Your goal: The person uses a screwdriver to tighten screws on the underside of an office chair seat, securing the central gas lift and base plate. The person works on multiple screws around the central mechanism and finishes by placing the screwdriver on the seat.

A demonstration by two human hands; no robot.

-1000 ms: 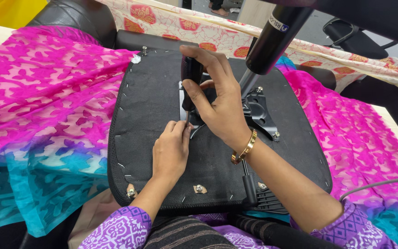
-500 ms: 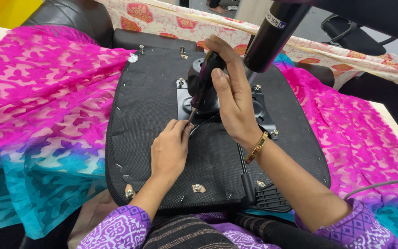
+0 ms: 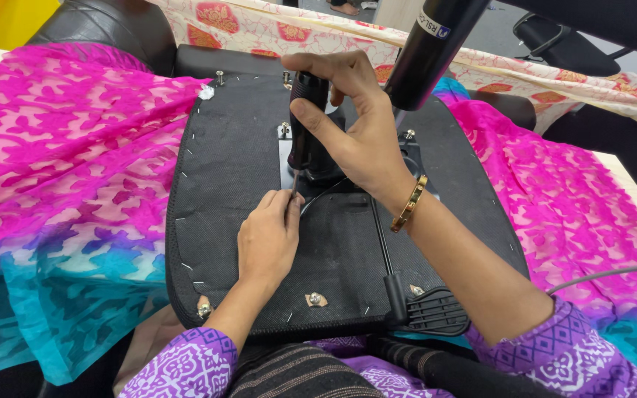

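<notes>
An upturned black chair seat (image 3: 230, 191) lies across my lap, its fabric underside stapled round the edge. My right hand (image 3: 355, 133), with a gold bangle at the wrist, is shut on the black handle of a screwdriver (image 3: 305, 118) held upright over the metal mechanism plate at the seat's middle. My left hand (image 3: 268, 237) rests on the seat below it, fingertips pinching the screwdriver's thin shaft near its tip. The tip and the screw under it are hidden by my fingers.
The black gas-lift cylinder (image 3: 430, 51) rises at the upper right behind my right hand. A lever with a ribbed black paddle (image 3: 436, 313) runs along the seat's near right. Bolts (image 3: 316, 298) stud the seat. Pink and turquoise cloth (image 3: 60, 184) drapes both sides.
My right hand has raised the screwdriver from a slant to nearly upright and shifted its grip to the top of the handle. My left hand has stayed by the shaft's tip.
</notes>
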